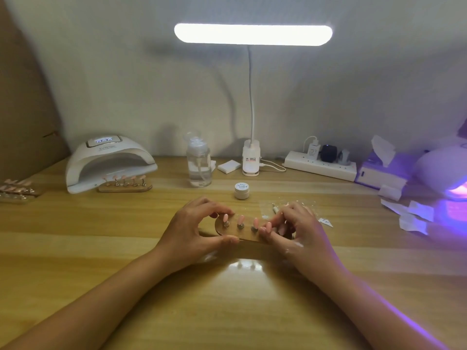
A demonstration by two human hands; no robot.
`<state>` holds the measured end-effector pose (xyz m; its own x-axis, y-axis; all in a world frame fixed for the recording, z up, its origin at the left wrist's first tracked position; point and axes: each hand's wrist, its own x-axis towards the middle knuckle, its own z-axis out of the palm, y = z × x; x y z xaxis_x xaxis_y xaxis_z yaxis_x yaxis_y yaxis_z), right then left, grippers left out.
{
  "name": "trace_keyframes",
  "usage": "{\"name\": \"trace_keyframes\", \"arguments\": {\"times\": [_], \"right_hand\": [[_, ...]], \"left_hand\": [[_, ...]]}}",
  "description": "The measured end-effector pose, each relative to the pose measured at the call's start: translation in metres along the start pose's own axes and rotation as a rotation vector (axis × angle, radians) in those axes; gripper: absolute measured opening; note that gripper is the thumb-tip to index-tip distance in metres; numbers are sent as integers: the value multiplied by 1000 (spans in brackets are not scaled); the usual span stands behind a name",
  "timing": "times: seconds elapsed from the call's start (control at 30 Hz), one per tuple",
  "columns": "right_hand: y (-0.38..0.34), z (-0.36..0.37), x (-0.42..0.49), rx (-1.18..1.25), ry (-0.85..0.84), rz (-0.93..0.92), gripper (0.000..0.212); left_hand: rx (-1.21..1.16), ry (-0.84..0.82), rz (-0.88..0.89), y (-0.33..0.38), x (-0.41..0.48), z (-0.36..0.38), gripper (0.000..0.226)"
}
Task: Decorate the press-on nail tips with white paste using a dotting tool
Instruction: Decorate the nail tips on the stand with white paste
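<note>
A wooden nail stand (pixel 228 232) lies on the table's middle, carrying pink press-on nail tips (pixel 240 219) on small metal posts. My left hand (pixel 192 231) grips the stand's left end, thumb at the front edge and fingers curled over the back. My right hand (pixel 295 231) holds the stand's right end, its fingers covering the tips there. A small white jar of paste (pixel 240 190), lid on, stands just behind the stand. A thin tool (pixel 274 209) lies on a clear plastic sheet (pixel 267 207) behind my right hand.
A white nail lamp (pixel 108 161) sits back left, with a second wooden stand of tips (pixel 125 186) before it and more tips (pixel 17 189) at the far left. A clear pump bottle (pixel 199 164), desk lamp base (pixel 251 160), power strip (pixel 321 165), tissue box (pixel 381 170) and paper scraps (pixel 414 218) fill the back and right.
</note>
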<state>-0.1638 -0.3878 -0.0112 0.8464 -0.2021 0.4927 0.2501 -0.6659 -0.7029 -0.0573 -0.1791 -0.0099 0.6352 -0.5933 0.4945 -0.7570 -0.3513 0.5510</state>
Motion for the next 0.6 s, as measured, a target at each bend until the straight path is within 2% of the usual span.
{"name": "trace_keyframes", "arguments": {"times": [0.1,0.2,0.5,0.6], "right_hand": [[1,1,0,-36,3,-12,16],[2,1,-2,-84,-19,-2,24],[3,-3,-5,-65,70,-28,16],[4,-4,-6,-59,106,-53,19]], "left_hand": [[13,-3,-9,-1,-1,0,52],[22,12,-43,-3,-1,-1,52],[21,39,-147,-9,0,-7,49],[44,88,-242,-18,2,-16,55]]}}
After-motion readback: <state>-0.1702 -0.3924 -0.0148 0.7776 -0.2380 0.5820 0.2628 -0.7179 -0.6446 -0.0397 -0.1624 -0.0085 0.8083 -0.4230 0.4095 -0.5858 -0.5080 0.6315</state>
